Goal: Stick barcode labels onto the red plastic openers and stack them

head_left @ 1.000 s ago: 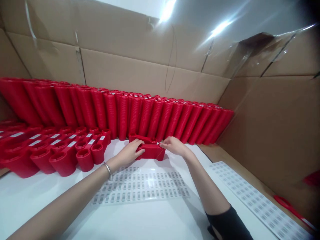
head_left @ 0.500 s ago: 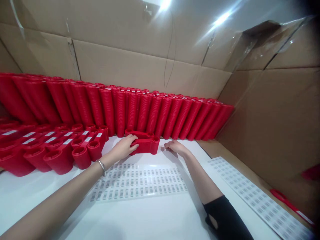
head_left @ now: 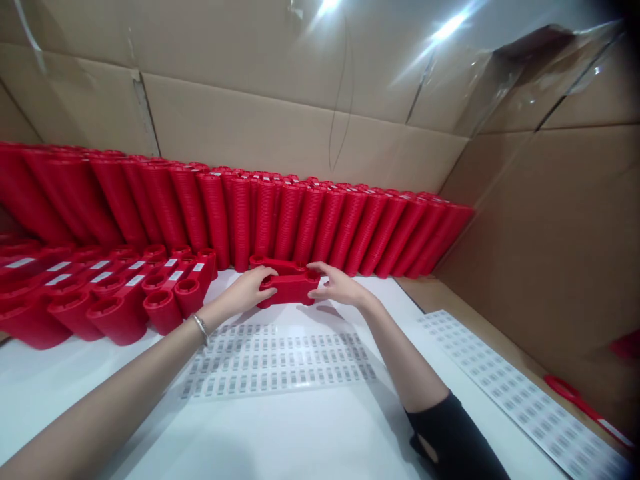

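A short stack of red plastic pieces (head_left: 287, 289) with rounded ring-like ends stands on the white table, in front of the tall red stacks. My left hand (head_left: 253, 288) is closed on its left end, thumb at the near side and fingers over the top. At the other end, my right hand (head_left: 337, 285) grips the stack between thumb and fingers. Just behind lies another low red stack (head_left: 280, 267), partly hidden by the front one. Below my hands a sheet of small printed labels (head_left: 280, 363) lies flat on the table.
Tall red stacks (head_left: 265, 217) line the cardboard wall (head_left: 280, 120) at the back. Shorter stacks with white labels (head_left: 120, 310) stand at the left. A second label sheet (head_left: 510, 380) and a loose red piece (head_left: 575, 393) lie at the right.
My right hand has moved left and slightly up from the bare table onto the right end of the short stack. My left hand keeps its hold, and the stack has barely moved.
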